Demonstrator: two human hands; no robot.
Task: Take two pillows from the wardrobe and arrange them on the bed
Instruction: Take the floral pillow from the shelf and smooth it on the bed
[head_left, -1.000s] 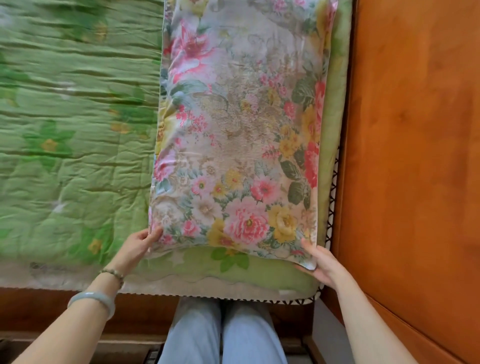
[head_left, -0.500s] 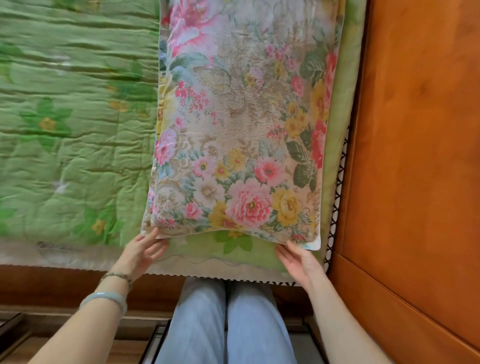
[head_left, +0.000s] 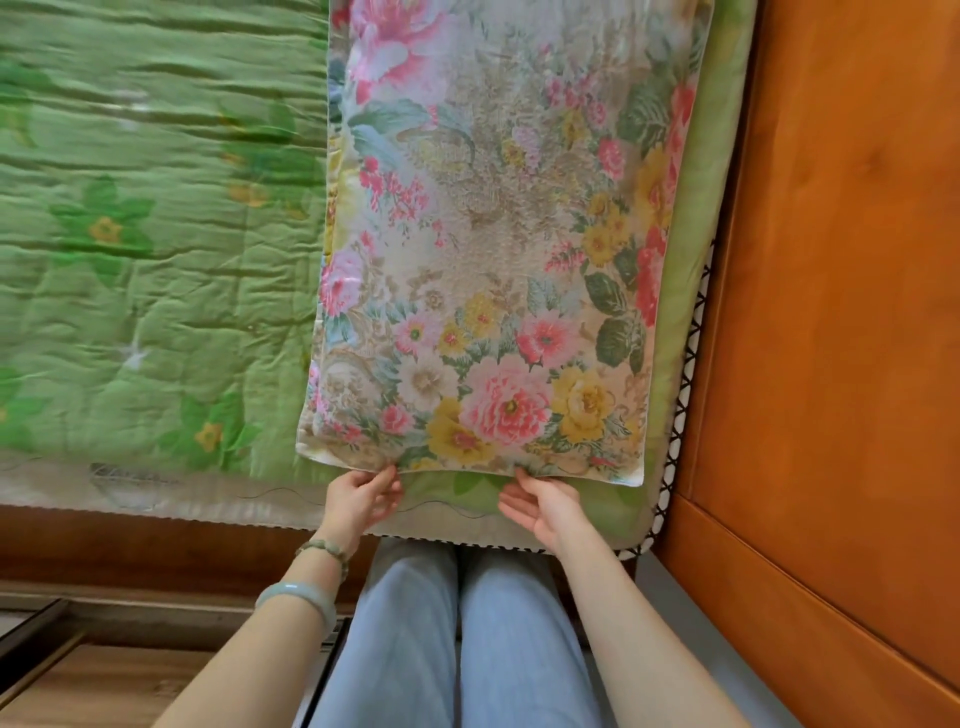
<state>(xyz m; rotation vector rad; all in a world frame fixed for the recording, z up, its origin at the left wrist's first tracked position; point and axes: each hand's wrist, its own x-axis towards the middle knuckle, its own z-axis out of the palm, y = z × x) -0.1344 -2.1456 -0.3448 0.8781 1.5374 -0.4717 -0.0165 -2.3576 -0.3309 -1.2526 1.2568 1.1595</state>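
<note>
A floral pillow (head_left: 498, 249) with pink and yellow flowers lies flat on the green quilted bed (head_left: 145, 270), along its right side by the wooden headboard. My left hand (head_left: 361, 499) touches the pillow's near edge left of its middle, fingers spread. My right hand (head_left: 545, 504) touches the same edge right of its middle, fingers also apart. Neither hand grips the cloth. Only one pillow is visible.
An orange wooden headboard (head_left: 841, 312) rises at the right. The bed's dark wooden side rail (head_left: 156, 545) runs along the near edge. My legs in light blue trousers (head_left: 457, 634) stand against the bed. Wooden floor (head_left: 93, 686) shows at the lower left.
Both hands slid inward along the pillow's near edge, from its two corners toward the middle. The pillow has stayed flat on the bed.
</note>
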